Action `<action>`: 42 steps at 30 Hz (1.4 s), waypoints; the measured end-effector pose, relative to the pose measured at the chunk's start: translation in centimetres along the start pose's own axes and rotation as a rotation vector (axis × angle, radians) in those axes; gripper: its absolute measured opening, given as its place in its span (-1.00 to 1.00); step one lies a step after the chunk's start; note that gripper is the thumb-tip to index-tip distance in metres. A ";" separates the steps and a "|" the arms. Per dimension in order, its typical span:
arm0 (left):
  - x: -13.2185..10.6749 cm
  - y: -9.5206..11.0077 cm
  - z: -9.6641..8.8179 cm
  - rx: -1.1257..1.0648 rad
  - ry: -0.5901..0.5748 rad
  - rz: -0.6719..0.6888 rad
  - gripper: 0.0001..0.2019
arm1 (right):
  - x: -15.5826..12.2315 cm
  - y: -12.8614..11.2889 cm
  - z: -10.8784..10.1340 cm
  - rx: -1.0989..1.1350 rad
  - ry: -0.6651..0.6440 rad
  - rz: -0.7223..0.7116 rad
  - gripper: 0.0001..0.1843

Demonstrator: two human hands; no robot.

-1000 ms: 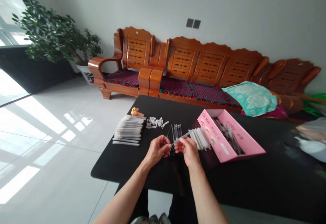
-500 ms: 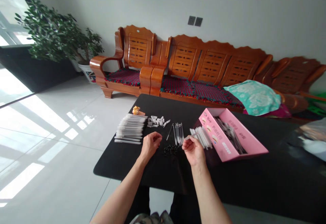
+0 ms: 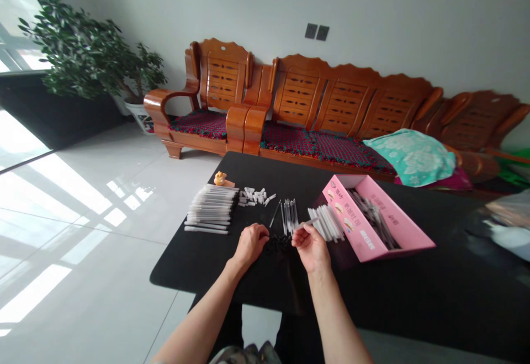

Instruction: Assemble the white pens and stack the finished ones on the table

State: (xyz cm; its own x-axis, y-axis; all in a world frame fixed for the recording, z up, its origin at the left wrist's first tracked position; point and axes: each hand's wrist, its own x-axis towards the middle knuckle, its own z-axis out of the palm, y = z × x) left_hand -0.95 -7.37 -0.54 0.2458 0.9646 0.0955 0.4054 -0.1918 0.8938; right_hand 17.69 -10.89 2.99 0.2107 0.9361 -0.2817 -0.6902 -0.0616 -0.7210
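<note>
My right hand (image 3: 311,245) is closed round a thin white pen barrel (image 3: 308,222) that points up and to the right. My left hand (image 3: 250,241) rests on the black table (image 3: 232,275) with curled fingers, its tips at a small pile of black parts (image 3: 278,242); I cannot see whether it pinches one. Just beyond lie a few thin refills (image 3: 289,212), a fan of white barrels (image 3: 328,223) and a stack of white pens (image 3: 211,209). Small white caps (image 3: 254,196) lie behind the refills.
An open pink box (image 3: 375,219) with dark refills stands at the right. A small orange figure (image 3: 220,178) sits at the table's far left corner. Wooden sofas line the wall behind, and a potted plant (image 3: 89,54) stands at the left. A glossy white floor lies left of the table.
My hands were together at the barrel, then parted. My left hand has since moved right onto the pile of black parts, and my right hand keeps the barrel.
</note>
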 end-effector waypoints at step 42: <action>-0.3 3.8 0.2 -0.830 0.005 -0.083 -0.63 | -1.8 1.9 3.2 -0.376 0.035 -0.228 -0.78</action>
State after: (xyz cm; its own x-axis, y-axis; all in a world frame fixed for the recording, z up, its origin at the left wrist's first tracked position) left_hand 0.64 -8.44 2.72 0.2388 0.9710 0.0150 -0.3587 0.0739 0.9305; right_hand 13.79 -11.60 4.12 0.3565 0.9284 -0.1052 -0.3249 0.0176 -0.9456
